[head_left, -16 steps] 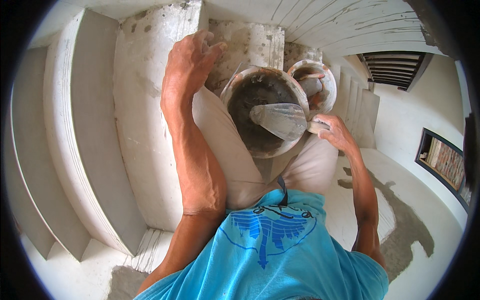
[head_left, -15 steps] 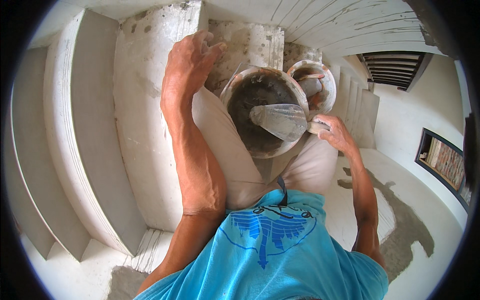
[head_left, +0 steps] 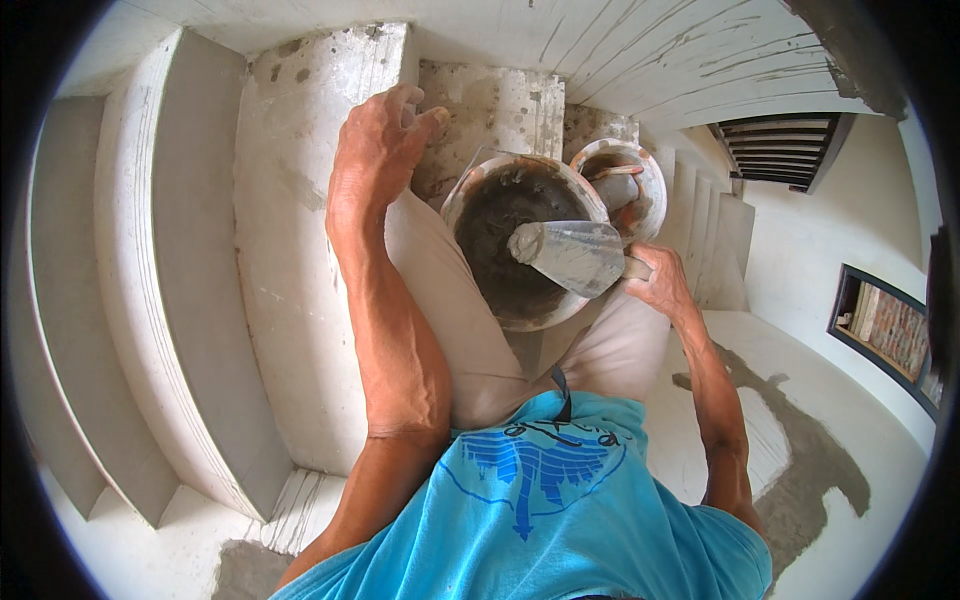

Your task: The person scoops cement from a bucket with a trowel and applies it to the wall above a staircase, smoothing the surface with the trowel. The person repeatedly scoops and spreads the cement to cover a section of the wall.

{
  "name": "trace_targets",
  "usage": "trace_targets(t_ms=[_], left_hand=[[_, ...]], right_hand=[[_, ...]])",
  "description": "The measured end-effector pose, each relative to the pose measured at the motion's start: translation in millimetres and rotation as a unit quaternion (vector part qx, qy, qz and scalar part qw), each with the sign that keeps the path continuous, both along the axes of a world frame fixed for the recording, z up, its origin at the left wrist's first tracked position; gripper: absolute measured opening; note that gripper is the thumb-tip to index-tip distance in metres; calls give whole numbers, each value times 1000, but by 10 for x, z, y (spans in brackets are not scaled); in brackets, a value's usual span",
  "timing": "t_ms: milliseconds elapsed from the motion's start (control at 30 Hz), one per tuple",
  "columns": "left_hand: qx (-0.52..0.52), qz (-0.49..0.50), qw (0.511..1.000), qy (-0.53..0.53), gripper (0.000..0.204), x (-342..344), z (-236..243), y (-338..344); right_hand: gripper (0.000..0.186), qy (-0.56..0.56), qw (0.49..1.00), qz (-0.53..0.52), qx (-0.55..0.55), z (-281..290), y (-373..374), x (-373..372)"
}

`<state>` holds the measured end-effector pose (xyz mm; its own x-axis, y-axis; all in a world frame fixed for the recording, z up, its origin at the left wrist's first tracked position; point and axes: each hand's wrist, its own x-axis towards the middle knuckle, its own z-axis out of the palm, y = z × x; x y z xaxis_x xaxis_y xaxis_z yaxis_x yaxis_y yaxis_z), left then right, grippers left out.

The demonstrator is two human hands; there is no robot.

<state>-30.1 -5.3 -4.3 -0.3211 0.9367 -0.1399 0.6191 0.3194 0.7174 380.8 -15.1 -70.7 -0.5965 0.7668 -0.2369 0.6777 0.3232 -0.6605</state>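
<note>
My right hand (head_left: 660,278) is wrapped round the pale handle of a trowel (head_left: 585,260). The trowel's flat grey blade reaches left over a bucket (head_left: 590,190) of wet grey mortar (head_left: 500,235), and a lump of mortar sits at its tip. That bucket stands between my knees, its rim smeared and its thin wire handle leaning at the far left. On my left knee rests my left hand (head_left: 380,145), fingers loosely bent, thumb apart, nothing visible in it.
Beyond, to the right, stands a second bucket (head_left: 655,190) with a tool inside. Stair steps (head_left: 200,250) rise on my left; others descend at far right. A streaked wall (head_left: 660,60) runs along the far side. Grey wet patches (head_left: 800,470) mark the surface at right.
The trowel has shifted slightly right over the bucket, and the mortar lump at its tip shows more plainly. My left hand stays on the knee. The whole view has shifted a little.
</note>
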Motion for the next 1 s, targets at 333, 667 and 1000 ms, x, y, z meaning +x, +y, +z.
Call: trace_targets(t_ms=[333,667,1000], left_hand=[[-18,7,1000,-6,52,29,63,5],[-20,-3,1000,-3,54,-7,37,10],[-7,10,1000,-4,49,1,11,-56]], right_hand=[[34,42,996,-65,41,-183,-104,47],[30,-23,995,-65,78,-203,-74,57],[39,4,996,-83,27,-167,-172,56]])
